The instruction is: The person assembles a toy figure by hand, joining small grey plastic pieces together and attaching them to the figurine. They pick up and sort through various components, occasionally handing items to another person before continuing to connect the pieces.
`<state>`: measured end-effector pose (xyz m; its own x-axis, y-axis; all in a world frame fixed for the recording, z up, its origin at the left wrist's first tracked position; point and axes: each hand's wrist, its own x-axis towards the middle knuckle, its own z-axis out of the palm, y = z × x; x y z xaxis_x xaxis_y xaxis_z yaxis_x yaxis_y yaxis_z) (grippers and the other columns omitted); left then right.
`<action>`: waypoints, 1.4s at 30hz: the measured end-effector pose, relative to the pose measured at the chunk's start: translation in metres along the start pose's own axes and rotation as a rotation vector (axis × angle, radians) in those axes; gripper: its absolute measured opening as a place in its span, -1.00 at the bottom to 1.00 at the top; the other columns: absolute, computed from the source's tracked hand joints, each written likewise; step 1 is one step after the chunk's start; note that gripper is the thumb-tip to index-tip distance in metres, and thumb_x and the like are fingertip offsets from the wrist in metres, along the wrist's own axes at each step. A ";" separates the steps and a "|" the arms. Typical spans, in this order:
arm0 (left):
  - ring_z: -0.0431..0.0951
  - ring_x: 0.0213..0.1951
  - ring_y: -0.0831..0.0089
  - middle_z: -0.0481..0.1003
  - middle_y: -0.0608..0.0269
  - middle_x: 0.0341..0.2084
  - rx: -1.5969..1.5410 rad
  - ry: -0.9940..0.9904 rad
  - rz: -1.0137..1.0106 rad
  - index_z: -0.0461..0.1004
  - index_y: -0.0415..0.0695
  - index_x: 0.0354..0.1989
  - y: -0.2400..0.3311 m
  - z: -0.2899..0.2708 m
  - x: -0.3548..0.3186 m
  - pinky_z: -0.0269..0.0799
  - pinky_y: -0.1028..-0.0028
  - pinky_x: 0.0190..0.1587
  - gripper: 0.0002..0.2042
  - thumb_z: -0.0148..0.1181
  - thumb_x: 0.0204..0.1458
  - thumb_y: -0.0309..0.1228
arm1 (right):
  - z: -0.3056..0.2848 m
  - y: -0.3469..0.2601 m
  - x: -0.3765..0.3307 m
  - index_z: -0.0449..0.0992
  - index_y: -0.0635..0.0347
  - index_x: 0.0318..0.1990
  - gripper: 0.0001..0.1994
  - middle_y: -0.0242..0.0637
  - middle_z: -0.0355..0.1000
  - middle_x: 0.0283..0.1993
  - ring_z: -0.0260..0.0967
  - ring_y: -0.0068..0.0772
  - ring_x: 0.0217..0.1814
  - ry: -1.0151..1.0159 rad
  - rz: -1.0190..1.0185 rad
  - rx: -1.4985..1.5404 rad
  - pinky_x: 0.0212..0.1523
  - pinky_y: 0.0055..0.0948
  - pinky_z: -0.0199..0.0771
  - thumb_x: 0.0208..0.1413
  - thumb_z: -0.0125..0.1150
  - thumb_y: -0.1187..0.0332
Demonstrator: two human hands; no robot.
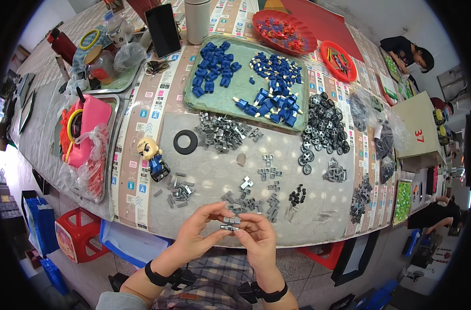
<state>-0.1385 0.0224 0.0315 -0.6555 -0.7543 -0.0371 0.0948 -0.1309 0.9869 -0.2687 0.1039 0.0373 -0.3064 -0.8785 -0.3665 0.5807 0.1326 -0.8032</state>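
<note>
Close to the table's front edge, my left hand and my right hand hold small grey plastic pieces between their fingertips. The pieces sit one above the other; whether they are joined is too small to tell. Just beyond my fingers lie loose grey parts. A heap of darker grey parts lies farther back, and short grey bars are to the left. On that side stands a toy figure with a big head and blue clothes. Small black pieces lie to the right.
A green tray of blue doll parts lies behind, with black wheels to its right. A black ring lies left of the grey heap. Red bowls, a pink container, a phone and a co-worker are farther off.
</note>
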 end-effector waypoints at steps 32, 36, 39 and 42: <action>0.26 -0.26 0.55 0.17 0.23 -0.16 0.439 0.689 -0.229 -0.01 -0.12 0.19 -0.040 -0.120 -0.006 0.33 0.62 -0.34 -0.18 0.33 -0.31 -0.49 | 0.013 0.016 0.021 0.38 0.32 -0.17 -0.77 -0.28 0.41 -0.35 0.36 -0.52 -0.35 0.125 0.048 -0.107 -0.30 -0.52 0.40 -0.04 0.10 0.54; 0.29 -0.30 0.52 0.18 0.20 -0.14 0.540 0.645 -0.306 -0.06 -0.15 0.21 -0.032 -0.122 0.006 0.35 0.60 -0.35 -0.13 0.35 -0.32 -0.41 | 0.018 0.019 0.023 0.42 0.35 -0.16 -0.77 -0.31 0.41 -0.33 0.34 -0.56 -0.32 0.089 0.088 -0.093 -0.26 -0.56 0.36 -0.01 0.10 0.52; 0.30 -0.34 0.49 0.19 0.14 -0.18 0.473 0.691 -0.266 -0.08 -0.24 0.19 -0.039 -0.125 0.014 0.35 0.55 -0.38 -0.08 0.39 -0.34 -0.28 | 0.018 0.020 0.025 0.43 0.35 -0.15 -0.78 -0.34 0.41 -0.32 0.32 -0.59 -0.31 0.065 0.123 -0.068 -0.26 -0.60 0.33 0.01 0.10 0.52; 0.31 -0.33 0.47 0.20 0.09 -0.19 0.422 0.680 -0.318 -0.15 -0.29 0.20 -0.027 -0.123 0.027 0.34 0.51 -0.30 -0.05 0.37 -0.32 -0.28 | 0.015 0.022 0.023 0.42 0.34 -0.17 -0.80 -0.35 0.41 -0.33 0.32 -0.61 -0.32 0.057 0.124 -0.061 -0.26 -0.61 0.33 0.01 0.10 0.52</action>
<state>-0.0672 -0.0736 -0.0153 0.0001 -0.9616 -0.2745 -0.3924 -0.2526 0.8844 -0.2514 0.0792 0.0181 -0.2785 -0.8266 -0.4891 0.5706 0.2672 -0.7765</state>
